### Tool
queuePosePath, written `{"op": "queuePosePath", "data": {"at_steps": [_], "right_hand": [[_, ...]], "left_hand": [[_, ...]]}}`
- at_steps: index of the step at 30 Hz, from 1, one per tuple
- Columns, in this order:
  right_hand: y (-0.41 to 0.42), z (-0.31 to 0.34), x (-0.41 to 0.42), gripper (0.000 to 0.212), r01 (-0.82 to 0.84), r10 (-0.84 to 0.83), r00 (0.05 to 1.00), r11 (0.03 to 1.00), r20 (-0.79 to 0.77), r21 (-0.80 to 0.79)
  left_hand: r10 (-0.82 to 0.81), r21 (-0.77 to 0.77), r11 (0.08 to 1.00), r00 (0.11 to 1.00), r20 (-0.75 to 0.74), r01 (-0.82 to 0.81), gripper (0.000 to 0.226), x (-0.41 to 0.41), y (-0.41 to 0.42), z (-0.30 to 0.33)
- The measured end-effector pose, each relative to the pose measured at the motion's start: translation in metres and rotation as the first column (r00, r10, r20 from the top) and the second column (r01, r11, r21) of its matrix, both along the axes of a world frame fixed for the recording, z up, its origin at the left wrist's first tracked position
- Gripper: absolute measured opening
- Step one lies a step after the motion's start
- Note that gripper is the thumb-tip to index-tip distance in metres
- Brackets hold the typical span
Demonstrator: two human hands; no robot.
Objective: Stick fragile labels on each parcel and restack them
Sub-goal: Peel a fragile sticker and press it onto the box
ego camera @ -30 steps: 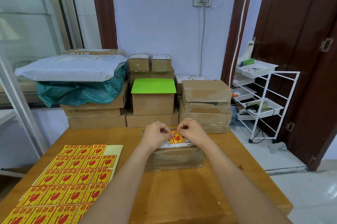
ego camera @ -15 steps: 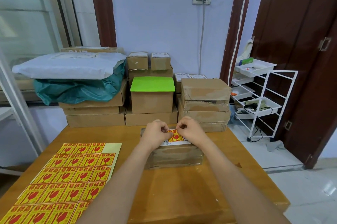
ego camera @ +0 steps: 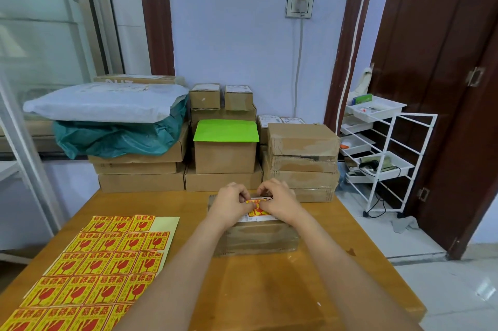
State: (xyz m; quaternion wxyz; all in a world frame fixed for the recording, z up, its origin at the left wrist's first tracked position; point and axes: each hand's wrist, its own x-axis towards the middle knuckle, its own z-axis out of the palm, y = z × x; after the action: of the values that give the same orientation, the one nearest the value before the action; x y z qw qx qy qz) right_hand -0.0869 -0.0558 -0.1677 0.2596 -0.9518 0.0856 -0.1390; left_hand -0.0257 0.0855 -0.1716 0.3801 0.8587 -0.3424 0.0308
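Your left hand [ego camera: 232,202] and right hand [ego camera: 279,201] meet over the top of the parcel [ego camera: 256,236] that sits on the table [ego camera: 269,290] just in front of you. Each grip is closed in a pinch: the curled fingers and thumbs hold the upper edge of a yellow-and-red fragile label [ego camera: 258,209], whose lower part lies against the parcel's white shipping slip. The sheet of labels [ego camera: 94,263] lies flat on the table to your left, well apart from the parcel. Behind the parcel, stacked boxes [ego camera: 303,158] stand along the table's far edge.
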Motion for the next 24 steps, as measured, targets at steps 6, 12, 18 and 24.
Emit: {"op": "queuePosePath", "data": {"at_steps": [6,12,18,24], "right_hand": [[-0.005,0.005,-0.006,0.048,-0.066,0.071,0.995,0.994,-0.063,0.084],[0.004,-0.003,-0.009,0.058,-0.049,0.048,0.999,0.997,-0.007,-0.064],[0.006,-0.001,-0.011,0.048,-0.036,0.036,0.999,0.997,0.004,-0.071],[0.004,-0.001,-0.01,0.048,-0.037,0.038,0.999,0.999,0.033,-0.041]], "left_hand": [[0.003,-0.006,1.0,1.0,-0.004,-0.003,0.012,0.003,0.001,-0.001],[0.008,-0.008,1.0,1.0,-0.009,-0.008,0.014,0.004,0.0,-0.001],[0.007,-0.004,1.0,1.0,0.014,-0.007,0.011,0.006,-0.001,-0.004],[0.002,-0.015,1.0,1.0,0.018,-0.001,0.011,0.006,0.0,-0.004]]}}
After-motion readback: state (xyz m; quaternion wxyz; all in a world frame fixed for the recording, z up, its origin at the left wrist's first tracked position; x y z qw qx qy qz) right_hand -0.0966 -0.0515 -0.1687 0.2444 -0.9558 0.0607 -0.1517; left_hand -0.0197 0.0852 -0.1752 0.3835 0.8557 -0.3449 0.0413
